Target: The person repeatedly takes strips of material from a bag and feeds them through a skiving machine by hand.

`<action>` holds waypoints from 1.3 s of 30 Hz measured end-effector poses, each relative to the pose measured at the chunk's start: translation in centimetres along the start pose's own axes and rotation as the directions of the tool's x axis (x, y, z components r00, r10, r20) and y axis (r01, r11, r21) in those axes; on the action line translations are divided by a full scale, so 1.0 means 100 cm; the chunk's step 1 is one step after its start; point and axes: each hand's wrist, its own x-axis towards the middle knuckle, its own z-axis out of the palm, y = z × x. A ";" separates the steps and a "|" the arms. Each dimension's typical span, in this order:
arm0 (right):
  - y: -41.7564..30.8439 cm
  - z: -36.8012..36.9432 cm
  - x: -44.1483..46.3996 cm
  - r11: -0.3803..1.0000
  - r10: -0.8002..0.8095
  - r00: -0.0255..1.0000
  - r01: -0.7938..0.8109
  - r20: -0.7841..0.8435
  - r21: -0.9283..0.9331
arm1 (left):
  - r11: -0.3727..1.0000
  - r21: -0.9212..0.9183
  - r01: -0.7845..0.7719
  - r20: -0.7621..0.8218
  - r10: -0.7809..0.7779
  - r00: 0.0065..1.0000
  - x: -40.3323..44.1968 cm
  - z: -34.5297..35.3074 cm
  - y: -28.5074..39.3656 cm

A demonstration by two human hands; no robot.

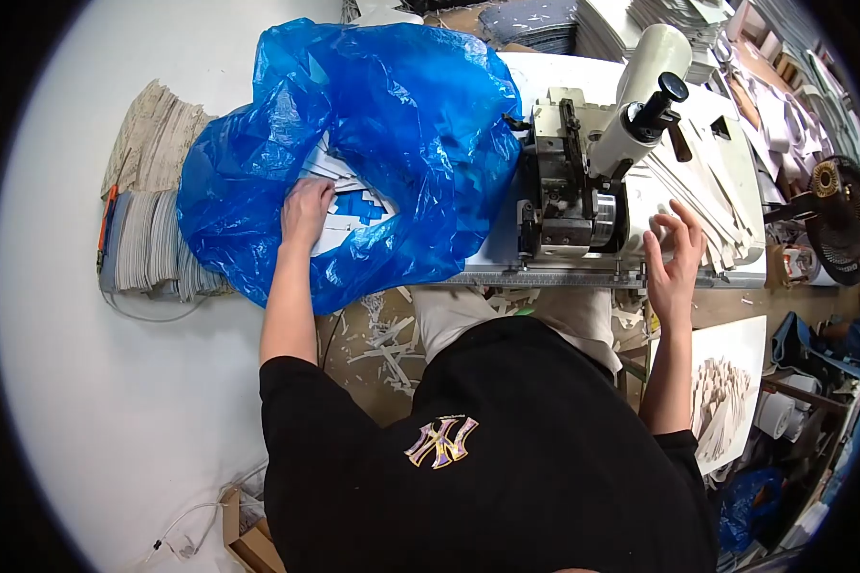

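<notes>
My left hand (306, 212) reaches into the mouth of a big blue plastic bag (430, 124), its fingers curled down against flat white pieces (339, 229) inside. Whether it grips one of them is hidden by the hand. My right hand (677, 250) is raised with fingers apart and nothing held, at the front edge of a machine (571, 191) with a metal head and a white arm. Long off-white strips (702, 196) lie on the machine's bed just behind those fingers.
Left of the bag stand stacks of grey-white pieces (158, 239) with an orange-handled tool (108, 224) alongside. A black fan (836, 220) is at the far right. Below it, a white board (750, 344) carries a bundle of strips (721, 401). Scraps (387, 353) litter the floor.
</notes>
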 end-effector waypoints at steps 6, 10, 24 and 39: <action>-0.013 0.001 0.012 0.998 -0.055 0.998 0.055 -0.002 -0.019 | 0.844 -0.529 0.090 -0.035 -0.128 0.991 -0.004 -0.071 0.128; -0.018 0.010 0.022 0.994 -0.102 0.995 0.102 0.002 0.035 | 0.725 -0.686 -0.054 0.032 0.104 0.994 0.017 -0.085 0.224; -0.031 0.023 0.038 0.988 -0.137 0.989 0.132 0.064 0.075 | 0.761 -0.529 -0.376 -0.100 0.384 0.918 0.053 -0.027 0.332; 0.043 -0.037 0.042 0.944 0.266 0.844 -0.327 -0.466 -0.054 | 0.779 -0.578 -0.241 -0.181 0.166 0.969 0.040 -0.042 0.280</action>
